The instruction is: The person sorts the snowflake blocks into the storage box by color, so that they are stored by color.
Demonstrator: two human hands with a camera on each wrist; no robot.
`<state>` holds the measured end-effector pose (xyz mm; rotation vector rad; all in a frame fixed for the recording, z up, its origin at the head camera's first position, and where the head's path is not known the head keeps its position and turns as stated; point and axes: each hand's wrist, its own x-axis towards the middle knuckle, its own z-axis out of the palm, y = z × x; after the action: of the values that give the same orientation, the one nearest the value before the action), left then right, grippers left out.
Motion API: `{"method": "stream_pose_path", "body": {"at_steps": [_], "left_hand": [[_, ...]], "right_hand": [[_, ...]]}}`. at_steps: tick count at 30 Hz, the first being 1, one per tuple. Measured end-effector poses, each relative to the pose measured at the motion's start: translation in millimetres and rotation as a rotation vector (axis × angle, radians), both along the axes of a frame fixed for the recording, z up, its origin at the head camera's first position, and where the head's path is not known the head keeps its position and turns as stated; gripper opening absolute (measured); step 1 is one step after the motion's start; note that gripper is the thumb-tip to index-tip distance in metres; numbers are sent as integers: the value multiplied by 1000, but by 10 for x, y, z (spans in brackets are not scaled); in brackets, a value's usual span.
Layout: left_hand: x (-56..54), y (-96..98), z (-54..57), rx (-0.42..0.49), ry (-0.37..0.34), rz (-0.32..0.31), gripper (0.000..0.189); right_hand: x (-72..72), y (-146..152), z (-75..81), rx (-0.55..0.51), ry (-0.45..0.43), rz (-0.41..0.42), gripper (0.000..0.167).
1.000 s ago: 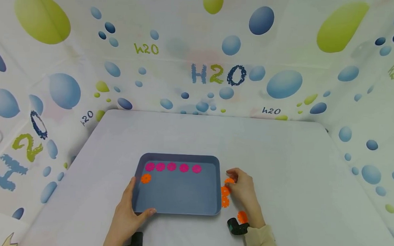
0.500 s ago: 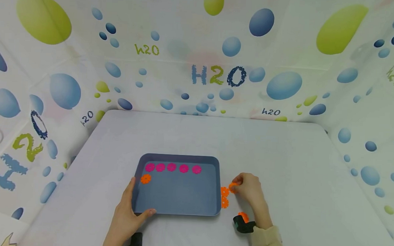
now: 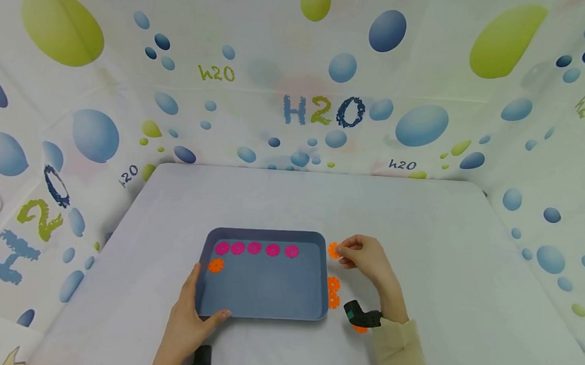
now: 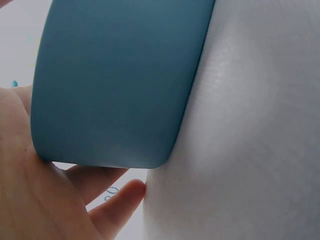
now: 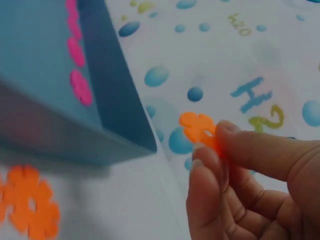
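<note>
Pinching an orange, flower-shaped, plastic-looking disc [image 3: 333, 250] between thumb and finger, your right hand [image 3: 369, 258] is hovering just beside the blue-grey rectangular tray [image 3: 272, 291], which is lying to its left, long axis running between your hands. Your left hand [image 3: 186, 317], spread with fingers fairly straight, is bracing the tray's near corner; the lone orange disc [image 3: 216, 265] inside is sitting closer to that hand.

The table [image 3: 443, 240] carries a tray [image 3: 267, 294] and orange pieces [image 3: 333, 301].
</note>
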<state>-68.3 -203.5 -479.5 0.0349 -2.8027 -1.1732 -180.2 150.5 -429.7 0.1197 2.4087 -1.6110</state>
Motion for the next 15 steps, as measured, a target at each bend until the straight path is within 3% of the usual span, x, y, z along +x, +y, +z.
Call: {"method": "stream_pose_path", "body": {"at_steps": [9, 15], "left_hand": [[16, 12, 16, 6, 4, -4, 117], [13, 6, 14, 16, 1, -4, 117]], "right_hand": [[-257, -298, -8, -333, -61, -4, 31], [-352, -540, 38, -460, -84, 7, 37]]}}
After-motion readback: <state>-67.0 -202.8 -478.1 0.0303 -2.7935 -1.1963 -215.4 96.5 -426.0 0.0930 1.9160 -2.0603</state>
